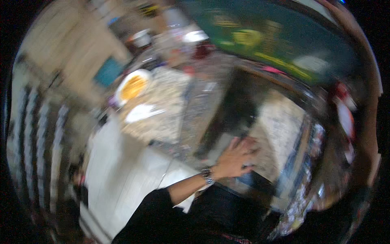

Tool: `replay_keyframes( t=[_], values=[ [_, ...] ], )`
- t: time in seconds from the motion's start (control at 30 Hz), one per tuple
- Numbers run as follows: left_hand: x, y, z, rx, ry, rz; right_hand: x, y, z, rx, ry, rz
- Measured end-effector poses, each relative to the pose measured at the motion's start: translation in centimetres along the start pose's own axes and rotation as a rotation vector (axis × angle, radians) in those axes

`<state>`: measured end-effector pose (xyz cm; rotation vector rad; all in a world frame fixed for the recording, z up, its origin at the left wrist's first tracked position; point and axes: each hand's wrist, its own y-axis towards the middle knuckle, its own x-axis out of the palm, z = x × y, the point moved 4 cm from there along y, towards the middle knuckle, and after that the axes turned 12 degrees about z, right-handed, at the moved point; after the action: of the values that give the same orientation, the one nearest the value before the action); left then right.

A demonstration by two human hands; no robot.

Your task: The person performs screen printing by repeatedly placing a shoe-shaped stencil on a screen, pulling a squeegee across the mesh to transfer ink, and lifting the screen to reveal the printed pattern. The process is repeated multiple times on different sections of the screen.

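My left hand (239, 157), with a metal-banded watch (208, 175) at the wrist, reaches in from the lower left. Its fingers are spread, and nothing shows between them. It lies over or on a dark, flat, squarish surface (231, 114); blur hides whether it touches. Beyond the fingertips is a pale speckled sheet (282, 122). My right hand is not in view.
A white dish (134, 87) of orange-yellow food sits on the left beside another speckled sheet (166, 101). A dark green panel (280, 36) with yellow markings stands at the back. Crinkled shiny packaging (302, 207) lies at right; a white surface (118, 175) is near left.
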<state>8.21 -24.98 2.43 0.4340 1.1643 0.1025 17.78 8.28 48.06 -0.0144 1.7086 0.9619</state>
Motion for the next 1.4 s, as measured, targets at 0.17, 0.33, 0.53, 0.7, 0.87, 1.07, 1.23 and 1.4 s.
replay_keyframes(
  t=[0.17,0.33,0.53,0.7,0.87,1.07,1.23,1.4],
  values=[
    [-0.2,1.3,0.3,-0.054,0.122,-0.138,-0.2,-2.7,-0.4,-0.13,-0.022,0.004],
    [-0.4,1.0,0.6,-0.032,0.094,-0.063,0.0,-6.3,-2.3,0.156,0.355,0.03],
    [-2.6,2.1,1.2,-0.057,0.089,-0.123,-1.2,-13.0,-3.0,-0.024,0.022,0.113],
    [-10.6,0.7,0.4,-0.556,-1.136,0.835,3.0,-27.2,-8.0,-0.2,-0.013,0.521],
    [-6.2,-5.8,-0.3,-1.086,-1.193,0.585,12.6,-36.8,-7.7,-0.139,0.109,-0.144],
    [-1.2,-9.4,-2.1,-0.838,-1.072,0.657,16.1,-41.6,-6.9,-0.127,0.251,-0.404],
    [-0.8,-10.4,-2.4,-0.902,-0.969,0.622,22.5,-33.7,-5.4,-0.252,0.0,-0.109],
    [-0.2,-11.0,-3.8,-1.144,-1.172,0.525,33.4,-21.7,4.1,-0.217,0.108,-0.251]
  ],
)
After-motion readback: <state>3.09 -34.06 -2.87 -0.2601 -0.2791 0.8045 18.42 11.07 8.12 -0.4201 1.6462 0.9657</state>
